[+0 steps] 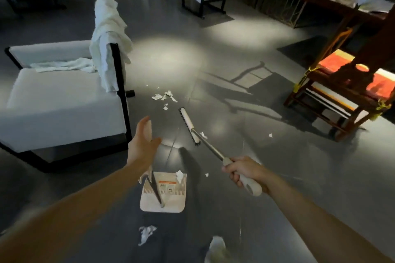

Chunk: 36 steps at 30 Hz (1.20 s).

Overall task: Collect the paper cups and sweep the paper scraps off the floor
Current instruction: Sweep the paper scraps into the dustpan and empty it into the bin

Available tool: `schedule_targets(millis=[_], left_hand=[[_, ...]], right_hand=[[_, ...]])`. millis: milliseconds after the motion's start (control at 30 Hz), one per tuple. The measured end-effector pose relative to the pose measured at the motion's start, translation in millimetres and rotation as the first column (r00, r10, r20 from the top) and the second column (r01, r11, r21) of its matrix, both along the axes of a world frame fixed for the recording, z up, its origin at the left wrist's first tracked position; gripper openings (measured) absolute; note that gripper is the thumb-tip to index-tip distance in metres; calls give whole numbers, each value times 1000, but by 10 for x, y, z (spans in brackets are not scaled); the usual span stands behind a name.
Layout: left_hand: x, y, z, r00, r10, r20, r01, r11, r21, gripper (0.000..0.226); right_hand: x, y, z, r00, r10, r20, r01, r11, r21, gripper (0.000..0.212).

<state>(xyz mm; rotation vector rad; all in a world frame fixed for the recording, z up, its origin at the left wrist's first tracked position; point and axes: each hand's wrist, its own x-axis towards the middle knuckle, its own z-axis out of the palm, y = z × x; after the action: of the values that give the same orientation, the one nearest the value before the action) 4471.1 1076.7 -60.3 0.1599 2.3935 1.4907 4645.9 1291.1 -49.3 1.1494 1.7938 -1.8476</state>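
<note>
Head view. Right hand (241,172): fingers wrapped tight round pale grip of broom (190,127), shaft slanting forward-left to floor. Left hand (144,139): fingers spread, holding nothing, hovering above dustpan (162,198). Dustpan flat on floor between arms, one scrap inside. Main scrap pile (164,96) on floor just beyond far tip of broom head, near armchair (64,100). Broom head's long axis points almost at pile. Likely next: reach past pile, drag back toward pan. No paper cups discernible.

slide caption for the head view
Right hand grips a broom near paper scraps; left hand hovers open above the dustpan.
</note>
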Motion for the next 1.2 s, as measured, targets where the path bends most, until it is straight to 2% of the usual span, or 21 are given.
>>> schedule_targets(millis=[100,333,500,700,867,967,1200], left_hand=[[-315,660,38,996,85,-17,-85,996,-13,63],[-1200,1835,-18,958,286,-19,-286,958,-2,63],[-1977,2721,-207,924,381,-21,-382,923,-39,65],[-2822,3598,-154,894,444,-67,-449,887,-107,67],[-3461,4112,-178,825,562,-64,-566,816,-117,66],[-3769,4397,-268,793,606,-63,-609,784,-120,65],[-4436,5178,-372,659,752,1,-745,654,-133,66]], right_hand=[[-541,870,62,999,53,6,-52,998,-41,21],[-2005,2275,37,972,232,24,-229,970,-80,8],[-3092,3155,-105,938,344,42,-341,937,-69,38],[-4353,4060,-101,898,437,48,-427,893,-141,49],[-5404,4658,-273,824,560,82,-542,823,-169,31],[-5998,4985,-384,796,599,87,-580,796,-175,28],[-7400,5641,-309,596,792,133,-779,611,-143,18]])
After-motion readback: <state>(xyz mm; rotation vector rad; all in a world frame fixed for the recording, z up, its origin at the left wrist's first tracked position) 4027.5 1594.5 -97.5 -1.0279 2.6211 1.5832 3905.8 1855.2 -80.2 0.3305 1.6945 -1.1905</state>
